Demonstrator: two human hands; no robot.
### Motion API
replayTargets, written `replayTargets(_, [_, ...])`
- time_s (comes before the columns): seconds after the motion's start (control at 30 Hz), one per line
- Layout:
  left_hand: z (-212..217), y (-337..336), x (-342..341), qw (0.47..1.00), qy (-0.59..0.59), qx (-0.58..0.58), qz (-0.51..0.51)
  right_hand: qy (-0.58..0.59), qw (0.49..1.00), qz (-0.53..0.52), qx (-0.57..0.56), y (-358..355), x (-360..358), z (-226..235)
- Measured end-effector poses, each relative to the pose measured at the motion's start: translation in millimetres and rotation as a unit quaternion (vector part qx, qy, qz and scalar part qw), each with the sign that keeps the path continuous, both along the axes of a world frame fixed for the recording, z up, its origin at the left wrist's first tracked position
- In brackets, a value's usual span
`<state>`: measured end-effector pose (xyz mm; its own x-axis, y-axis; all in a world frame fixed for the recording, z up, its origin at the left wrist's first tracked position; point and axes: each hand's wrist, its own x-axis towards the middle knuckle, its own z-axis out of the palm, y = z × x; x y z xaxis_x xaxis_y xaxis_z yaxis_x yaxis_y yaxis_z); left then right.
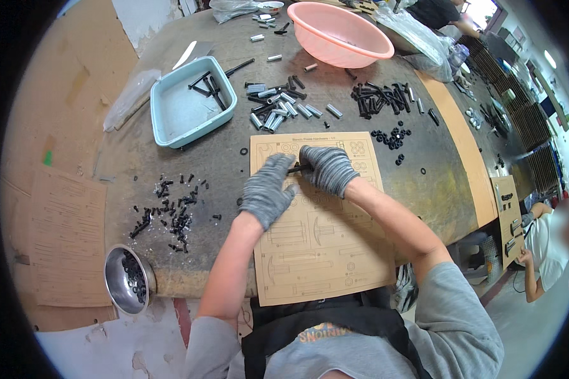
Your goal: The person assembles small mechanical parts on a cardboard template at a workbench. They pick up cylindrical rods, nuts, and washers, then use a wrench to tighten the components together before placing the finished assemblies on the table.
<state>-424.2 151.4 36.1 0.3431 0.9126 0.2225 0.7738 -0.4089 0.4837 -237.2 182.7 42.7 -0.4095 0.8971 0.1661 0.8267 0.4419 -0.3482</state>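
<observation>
A black bolt (299,168) is held between the two gloved hands, just above the upper part of a printed cardboard sheet (363,265); the right hand (329,169) has its fingers clamped on the bolt; the left hand (269,189) is at the bolt's other end, its thumb apart from the fingers, and I cannot tell whether its fingertips press on the bolt; the sheet lies on a worn table (423,208), its lower edge at the person's lap.

Beyond the sheet lie silver tubes (305,110), mixed with dark bolts; right of them are a heap of black bolts (382,99) and, nearer, a cluster of black nuts (392,139); to the left, small screws (178,219) are scattered; a metal bowl (115,280) of dark small parts sits at the near left corner; farther back stand a blue tray (186,134) with a few bolts inside and a pink basin (329,49); at far right, another person (548,243) wears a white shirt.
</observation>
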Motion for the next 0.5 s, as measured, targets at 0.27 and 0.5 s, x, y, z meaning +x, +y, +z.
replayTargets(0.27, [-19.7,37.6,-5.7,0.999,0.011,-0.019,-0.028,0.100,0.969,-0.176,-0.141,-16.9,16.2,7.5])
replayTargets(0.5, [-18.3,44.3,-8.6,0.995,-0.031,-0.054,-0.078,-0.056,0.988,-0.109,-0.090,-28.2,3.7,-0.2])
